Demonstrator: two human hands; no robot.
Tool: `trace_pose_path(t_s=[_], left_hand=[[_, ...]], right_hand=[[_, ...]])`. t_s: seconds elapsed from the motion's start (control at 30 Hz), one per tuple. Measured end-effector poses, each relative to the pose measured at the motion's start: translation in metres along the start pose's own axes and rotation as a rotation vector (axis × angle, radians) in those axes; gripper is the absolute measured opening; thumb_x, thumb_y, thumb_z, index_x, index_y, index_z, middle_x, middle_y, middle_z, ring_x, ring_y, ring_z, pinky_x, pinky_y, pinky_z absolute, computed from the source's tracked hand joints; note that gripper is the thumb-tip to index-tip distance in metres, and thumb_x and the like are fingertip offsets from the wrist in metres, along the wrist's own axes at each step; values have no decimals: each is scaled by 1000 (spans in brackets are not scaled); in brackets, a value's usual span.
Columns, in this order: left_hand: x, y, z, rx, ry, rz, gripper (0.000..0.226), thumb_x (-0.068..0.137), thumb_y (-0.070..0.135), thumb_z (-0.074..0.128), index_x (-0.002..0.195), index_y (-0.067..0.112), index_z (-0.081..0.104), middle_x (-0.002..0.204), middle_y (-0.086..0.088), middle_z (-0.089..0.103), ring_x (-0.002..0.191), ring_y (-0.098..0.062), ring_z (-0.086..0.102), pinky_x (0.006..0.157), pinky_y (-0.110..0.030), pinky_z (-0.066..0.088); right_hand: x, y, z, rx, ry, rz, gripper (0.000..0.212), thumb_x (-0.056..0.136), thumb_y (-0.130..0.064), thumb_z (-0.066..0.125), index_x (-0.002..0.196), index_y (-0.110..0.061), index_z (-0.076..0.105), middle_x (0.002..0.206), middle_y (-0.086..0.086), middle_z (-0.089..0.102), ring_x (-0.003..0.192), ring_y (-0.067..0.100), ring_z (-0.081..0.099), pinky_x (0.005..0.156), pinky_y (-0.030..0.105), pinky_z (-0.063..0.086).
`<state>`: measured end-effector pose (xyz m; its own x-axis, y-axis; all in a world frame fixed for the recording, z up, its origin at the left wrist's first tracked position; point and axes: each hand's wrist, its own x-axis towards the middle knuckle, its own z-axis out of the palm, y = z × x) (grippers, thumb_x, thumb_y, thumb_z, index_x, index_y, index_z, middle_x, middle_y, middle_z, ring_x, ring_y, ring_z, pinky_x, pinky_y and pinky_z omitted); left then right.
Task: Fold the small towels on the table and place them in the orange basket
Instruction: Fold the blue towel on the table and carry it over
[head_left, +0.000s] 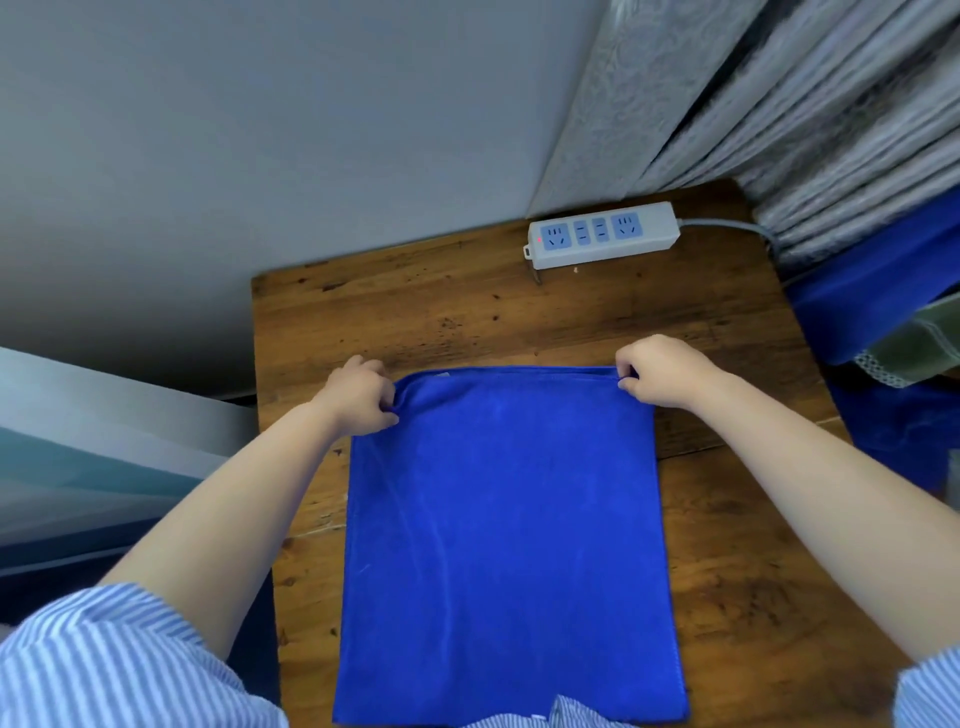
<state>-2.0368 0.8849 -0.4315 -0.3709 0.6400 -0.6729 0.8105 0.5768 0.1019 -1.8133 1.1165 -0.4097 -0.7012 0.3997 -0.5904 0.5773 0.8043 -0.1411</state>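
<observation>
Fingers (387, 402) of both hands pinch the far corners of the flat, smooth blue towel (506, 545); left hand (358, 395), right hand (660, 371).

Blue towel (509, 545) near edge cut off; fingers (387, 410) tucked under corners.

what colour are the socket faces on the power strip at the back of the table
Light blue, set in the white plastic power strip; seen in the head view.

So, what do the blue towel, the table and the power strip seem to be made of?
Blue towel: probably microfibre; soft matte nap with faint brush marks and a stitched hem.
Table: seems wood, stained brown, worn; grain, dark specks and a plank seam show.
Power strip: looks like hard plastic, smooth pale grey with blue socket faces.
</observation>
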Motion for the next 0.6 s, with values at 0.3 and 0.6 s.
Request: trace_pose_path(t_s=[0.3, 0.6], left_hand=[[-16, -9, 3, -71, 74, -138, 19, 92, 17, 52, 95, 4, 65, 98, -6, 49, 97, -22, 53, 79, -32, 46], [-11, 4, -2, -46, 168, -268, 23, 95, 18, 46, 91, 5, 64, 84, -7, 58, 79, -24, 56, 65, -31, 48]], right_hand=[[-13, 2, 2, 43, 24, 24, 10, 90, -12, 51, 81, -16, 54, 89, 5, 61, 80, 19, 56, 61, 22, 43], [-12, 2, 12, 57, 139, 42, 17, 91, -6, 45, 99, -9, 59, 100, 10, 63, 88, 22, 56, 66, 25, 43]])
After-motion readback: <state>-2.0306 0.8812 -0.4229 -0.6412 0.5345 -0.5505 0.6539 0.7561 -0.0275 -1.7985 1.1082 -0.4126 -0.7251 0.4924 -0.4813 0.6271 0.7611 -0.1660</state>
